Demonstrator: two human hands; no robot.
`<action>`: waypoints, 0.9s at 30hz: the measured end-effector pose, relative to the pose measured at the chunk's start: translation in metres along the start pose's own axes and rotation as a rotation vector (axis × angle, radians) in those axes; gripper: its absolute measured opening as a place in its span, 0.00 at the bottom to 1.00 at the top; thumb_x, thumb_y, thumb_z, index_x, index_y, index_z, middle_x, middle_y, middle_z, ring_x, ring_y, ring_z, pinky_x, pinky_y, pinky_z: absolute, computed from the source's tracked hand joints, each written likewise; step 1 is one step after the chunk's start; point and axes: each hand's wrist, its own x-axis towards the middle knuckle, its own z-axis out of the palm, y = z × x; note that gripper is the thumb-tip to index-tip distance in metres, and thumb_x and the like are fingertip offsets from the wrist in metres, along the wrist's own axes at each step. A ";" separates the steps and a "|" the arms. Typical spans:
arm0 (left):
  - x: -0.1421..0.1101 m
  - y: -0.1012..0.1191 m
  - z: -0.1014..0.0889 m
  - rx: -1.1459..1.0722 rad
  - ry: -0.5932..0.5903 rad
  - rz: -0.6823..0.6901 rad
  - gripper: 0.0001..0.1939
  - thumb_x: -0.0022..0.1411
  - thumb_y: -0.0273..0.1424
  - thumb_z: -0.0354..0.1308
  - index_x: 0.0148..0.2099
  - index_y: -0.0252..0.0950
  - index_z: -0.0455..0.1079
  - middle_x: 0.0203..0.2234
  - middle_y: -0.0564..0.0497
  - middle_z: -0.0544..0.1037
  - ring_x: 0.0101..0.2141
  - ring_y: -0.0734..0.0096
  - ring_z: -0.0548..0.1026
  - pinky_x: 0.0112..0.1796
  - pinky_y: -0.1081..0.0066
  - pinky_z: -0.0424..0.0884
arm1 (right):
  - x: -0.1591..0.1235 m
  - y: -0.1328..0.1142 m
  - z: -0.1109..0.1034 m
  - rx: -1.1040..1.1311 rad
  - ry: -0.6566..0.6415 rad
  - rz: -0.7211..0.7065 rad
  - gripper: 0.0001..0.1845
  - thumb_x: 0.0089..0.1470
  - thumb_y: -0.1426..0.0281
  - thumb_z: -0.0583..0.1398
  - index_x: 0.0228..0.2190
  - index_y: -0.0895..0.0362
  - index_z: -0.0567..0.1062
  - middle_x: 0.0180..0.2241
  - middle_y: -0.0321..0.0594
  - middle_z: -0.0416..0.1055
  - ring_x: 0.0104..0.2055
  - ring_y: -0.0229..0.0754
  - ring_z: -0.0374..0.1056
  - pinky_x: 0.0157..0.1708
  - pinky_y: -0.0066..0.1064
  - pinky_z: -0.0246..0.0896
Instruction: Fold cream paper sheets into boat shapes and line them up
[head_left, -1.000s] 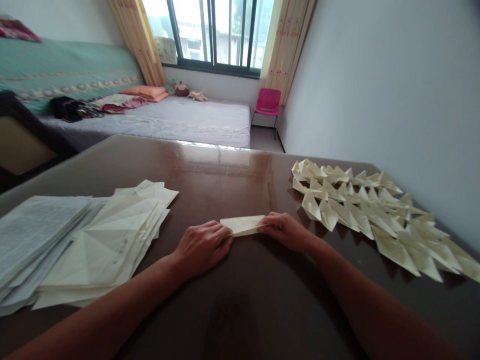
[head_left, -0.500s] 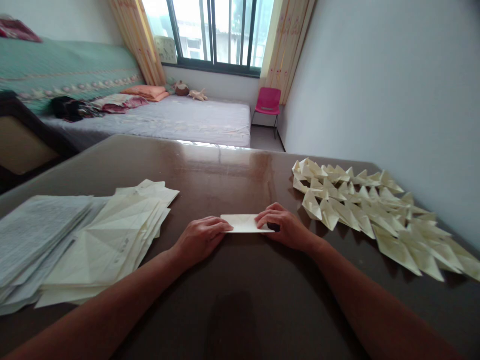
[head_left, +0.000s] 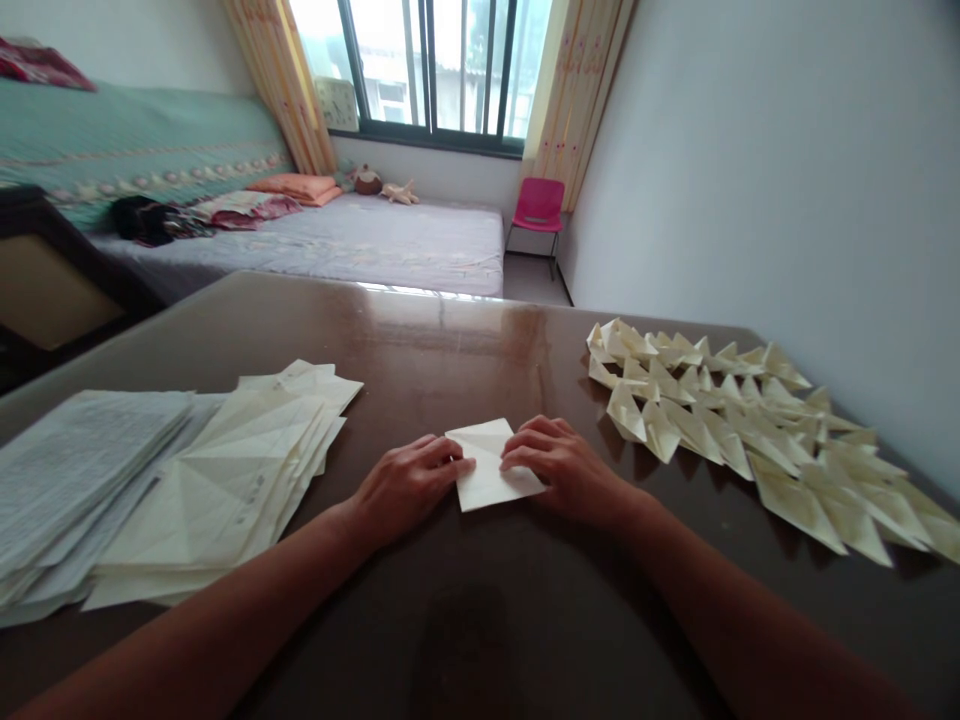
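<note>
A small cream sheet of folded paper (head_left: 487, 465) lies turned at an angle on the brown table, between my two hands. My left hand (head_left: 409, 480) pinches its left edge with thumb and fingers. At the right side, my right hand (head_left: 562, 465) is closed on the paper, fingertips on its top face and the thumb mostly hidden. Creases show faintly on the paper's surface.
Creased cream sheets (head_left: 225, 470) are stacked at the left, beside printed papers (head_left: 82, 470). Rows of pointed folded paper pieces (head_left: 697, 400) stand at the right. Beyond the glossy table (head_left: 420, 330) are a bed (head_left: 390, 235) and a pink chair (head_left: 538, 205).
The folded paper has turned from a narrow strip lying straight across to a tilted, squarer shape reaching nearer to me. Both hands have shifted slightly with it and still hold its sides.
</note>
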 end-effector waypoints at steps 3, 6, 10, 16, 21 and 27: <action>0.001 0.000 0.001 -0.035 -0.047 0.009 0.12 0.67 0.28 0.47 0.46 0.38 0.72 0.36 0.50 0.76 0.35 0.74 0.72 0.36 0.75 0.69 | -0.003 0.019 -0.001 0.269 -0.017 0.032 0.08 0.57 0.68 0.58 0.36 0.52 0.78 0.38 0.38 0.75 0.45 0.41 0.64 0.46 0.32 0.57; 0.000 0.001 -0.001 -0.066 -0.111 0.000 0.12 0.67 0.28 0.48 0.46 0.39 0.72 0.37 0.51 0.77 0.36 0.72 0.72 0.36 0.73 0.70 | -0.006 0.025 0.003 0.419 -0.046 0.135 0.11 0.58 0.63 0.58 0.34 0.55 0.78 0.34 0.39 0.73 0.37 0.37 0.66 0.38 0.27 0.60; 0.001 0.001 -0.002 -0.192 -0.157 -0.143 0.09 0.65 0.34 0.51 0.39 0.38 0.72 0.33 0.51 0.77 0.37 0.69 0.73 0.37 0.71 0.69 | -0.005 0.020 0.011 0.447 0.010 0.348 0.17 0.59 0.61 0.55 0.25 0.59 0.72 0.24 0.33 0.65 0.26 0.33 0.60 0.28 0.24 0.54; 0.005 0.002 0.002 -0.450 -0.093 -0.602 0.20 0.65 0.35 0.51 0.58 0.38 0.56 0.28 0.56 0.78 0.27 0.72 0.74 0.32 0.73 0.68 | 0.002 0.013 0.023 0.335 0.087 0.540 0.11 0.57 0.64 0.56 0.27 0.57 0.69 0.23 0.32 0.67 0.26 0.34 0.61 0.28 0.25 0.53; 0.004 0.002 0.007 -0.472 -0.090 -0.556 0.15 0.65 0.33 0.49 0.52 0.41 0.67 0.33 0.53 0.78 0.32 0.73 0.75 0.36 0.74 0.67 | 0.006 0.006 0.032 0.216 0.133 0.656 0.23 0.53 0.66 0.58 0.51 0.54 0.65 0.26 0.30 0.71 0.26 0.36 0.65 0.29 0.26 0.55; 0.002 0.007 0.007 -0.363 -0.105 -0.491 0.11 0.62 0.30 0.52 0.43 0.41 0.76 0.32 0.52 0.76 0.30 0.74 0.73 0.34 0.75 0.67 | 0.007 0.000 0.032 0.067 0.109 0.573 0.12 0.54 0.67 0.56 0.41 0.47 0.76 0.30 0.32 0.73 0.27 0.35 0.65 0.29 0.26 0.54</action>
